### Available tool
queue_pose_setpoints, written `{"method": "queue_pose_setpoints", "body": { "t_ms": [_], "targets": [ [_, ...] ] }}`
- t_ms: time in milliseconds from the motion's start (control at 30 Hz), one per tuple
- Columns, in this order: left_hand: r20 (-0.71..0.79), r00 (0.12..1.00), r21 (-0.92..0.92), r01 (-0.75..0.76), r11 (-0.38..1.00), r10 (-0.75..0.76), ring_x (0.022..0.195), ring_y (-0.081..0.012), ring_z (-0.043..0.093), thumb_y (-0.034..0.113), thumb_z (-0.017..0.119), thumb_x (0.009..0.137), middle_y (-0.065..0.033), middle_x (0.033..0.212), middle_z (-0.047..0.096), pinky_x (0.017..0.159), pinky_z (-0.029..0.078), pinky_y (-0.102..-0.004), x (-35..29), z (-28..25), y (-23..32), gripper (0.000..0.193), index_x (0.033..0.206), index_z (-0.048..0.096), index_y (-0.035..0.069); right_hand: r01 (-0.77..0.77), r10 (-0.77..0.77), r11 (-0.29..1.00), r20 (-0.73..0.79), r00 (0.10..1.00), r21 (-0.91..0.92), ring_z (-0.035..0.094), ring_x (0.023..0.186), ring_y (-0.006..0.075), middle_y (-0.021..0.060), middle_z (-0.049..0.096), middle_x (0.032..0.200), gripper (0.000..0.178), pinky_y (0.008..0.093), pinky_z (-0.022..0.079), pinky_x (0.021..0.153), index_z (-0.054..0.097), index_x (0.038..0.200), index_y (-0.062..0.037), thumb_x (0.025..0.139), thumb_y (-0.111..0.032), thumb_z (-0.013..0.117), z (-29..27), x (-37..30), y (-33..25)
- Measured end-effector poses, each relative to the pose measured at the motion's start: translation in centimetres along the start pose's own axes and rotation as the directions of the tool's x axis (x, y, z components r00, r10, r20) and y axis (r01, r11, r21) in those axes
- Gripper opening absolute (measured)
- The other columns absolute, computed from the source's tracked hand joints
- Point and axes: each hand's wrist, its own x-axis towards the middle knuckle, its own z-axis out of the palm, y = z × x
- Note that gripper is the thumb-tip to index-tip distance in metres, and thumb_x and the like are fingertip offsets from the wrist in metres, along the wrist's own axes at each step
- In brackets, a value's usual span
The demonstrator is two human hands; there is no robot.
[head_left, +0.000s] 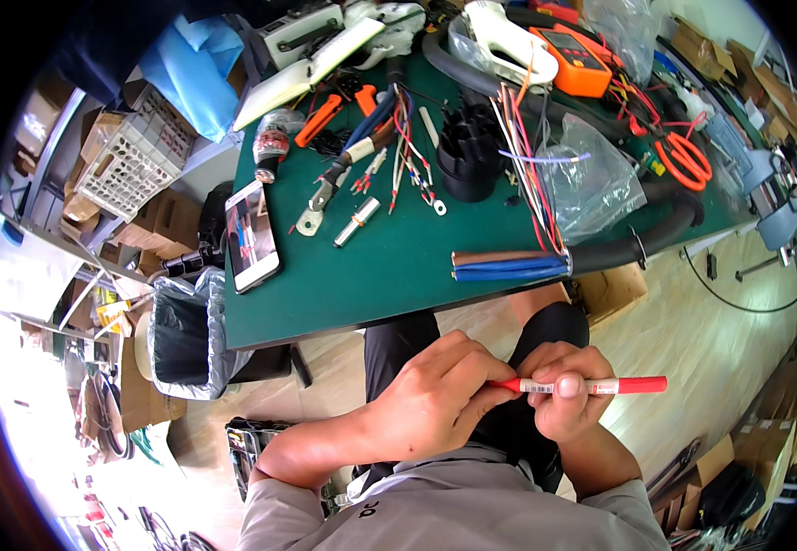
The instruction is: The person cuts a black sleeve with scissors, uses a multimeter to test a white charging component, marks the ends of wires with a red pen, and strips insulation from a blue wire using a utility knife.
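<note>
Right hand point(566, 397) pinches the slim red plastic marker pen point(591, 386) mid-barrel, long axis running left-right. Left hand point(440, 395) grips its left tip, over the lap.

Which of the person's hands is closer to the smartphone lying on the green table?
Left. The left hand sits below and to the right of the smartphone, gripping one end of a red marker. The right hand holds the marker farther right, so farther from the phone.
</note>
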Motion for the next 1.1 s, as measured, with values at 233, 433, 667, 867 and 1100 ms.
{"method": "queue_pose_setpoints", "body": {
  "t_ms": [233, 433, 667, 867, 1100],
  "targets": [
    [-0.070, 0.998, 0.371, 0.022, 0.928, 0.004, 0.083, -0.0308, 0.062, 0.017, 0.083, 0.078, -0.0110, 0.092, 0.068, 0.075, 0.053, -0.0396, 1.8, -5.0, -1.3, 0.036, 0.108, 0.070, 0.003, 0.063, -0.059, 0.998, -0.189, 0.980, 0.019, 0.053, 0.047, 0.0143, 0.0163, 0.060, 0.066, 0.032, 0.0284, 0.052, 0.044, 0.053, 0.089, 0.0010, 0.104, -0.027, 0.050, -0.2, 0.7, -0.4],
    [-0.198, 0.960, 0.804, 0.275, 0.527, -0.199, 0.095, -0.0359, 0.059, 0.015, 0.074, 0.085, -0.0165, 0.096, 0.064, 0.085, 0.049, -0.0451, 3.6, -9.5, -8.5, 0.027, 0.106, 0.067, 0.000, -0.039, 0.024, 0.997, -0.224, 0.974, -0.064, 0.054, 0.049, 0.0155, 0.0149, 0.058, 0.066, 0.031, 0.0320, 0.053, 0.046, 0.053, 0.091, 0.0000, 0.103, -0.028, 0.054, -1.1, 0.4, -0.4],
    [-0.232, 0.940, 0.744, 0.337, 0.576, -0.251, 0.090, -0.0351, 0.062, 0.009, 0.073, 0.084, -0.0157, 0.090, 0.063, 0.084, 0.051, -0.0438, 3.3, -9.7, -9.7, 0.019, 0.098, 0.064, 0.001, -0.062, 0.030, 0.988, -0.213, 0.977, -0.145, 0.056, 0.051, 0.0146, 0.0144, 0.061, 0.068, 0.031, 0.0297, 0.052, 0.047, 0.055, 0.089, -0.0004, 0.103, -0.027, 0.055, -2.2, -0.7, -0.4],
    [-0.375, 0.847, 0.112, 0.445, 0.888, -0.377, 0.085, -0.0145, 0.067, 0.008, 0.069, 0.093, -0.0083, 0.093, 0.070, 0.077, 0.052, -0.0278, 7.0, -9.9, -5.7, 0.018, 0.105, 0.059, -0.001, -0.095, 0.049, 0.982, -0.261, 0.964, -0.165, 0.055, 0.050, 0.0142, 0.0148, 0.062, 0.068, 0.029, 0.0294, 0.053, 0.048, 0.056, 0.087, -0.0005, 0.102, -0.026, 0.056, -3.0, -1.2, -0.3],
    [-0.379, 0.866, -0.225, 0.255, 0.940, -0.326, 0.076, -0.0076, 0.058, 0.010, 0.069, 0.094, -0.0055, 0.089, 0.066, 0.069, 0.048, -0.0241, 12.0, -8.2, -8.1, 0.022, 0.108, 0.056, -0.003, -0.099, 0.049, 0.980, -0.279, 0.959, -0.170, 0.056, 0.051, 0.0142, 0.0152, 0.062, 0.070, 0.028, 0.0292, 0.054, 0.050, 0.056, 0.087, -0.0004, 0.101, -0.024, 0.056, -3.5, -1.8, -0.6]
  ]
}}
